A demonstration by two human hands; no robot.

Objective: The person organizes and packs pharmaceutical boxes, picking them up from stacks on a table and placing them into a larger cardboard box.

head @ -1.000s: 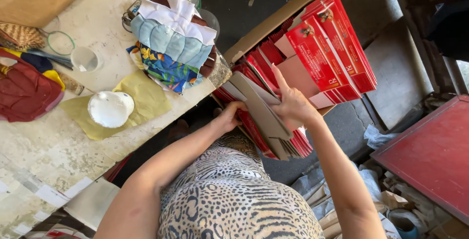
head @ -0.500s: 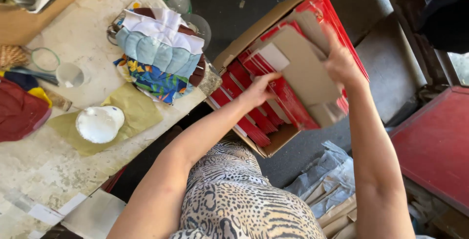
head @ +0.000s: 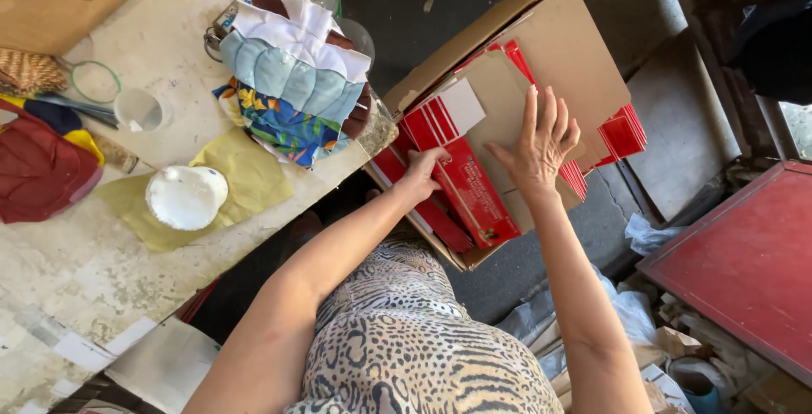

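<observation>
A brown cardboard box (head: 461, 52) lies open beside the table, packed with several flat red cartons (head: 468, 190). My right hand (head: 540, 143) rests flat, fingers spread, on a brown cardboard sheet (head: 575, 59) that leans over the red cartons. My left hand (head: 420, 170) grips the edge of one red carton near the box's near wall. More red cartons (head: 624, 133) stick out past the sheet at the right.
A worn pale table (head: 76, 279) holds a stack of folded cloth pieces (head: 288, 84), a white bowl (head: 186, 197) on yellow cloth (head: 245, 179), a clear cup (head: 139, 109) and dark red fabric (head: 38, 173). A red board (head: 744, 270) lies at the right.
The brown sheet has swung up and over the red cartons, with my right hand now flat on it. My left hand has stayed at the cartons near the box wall.
</observation>
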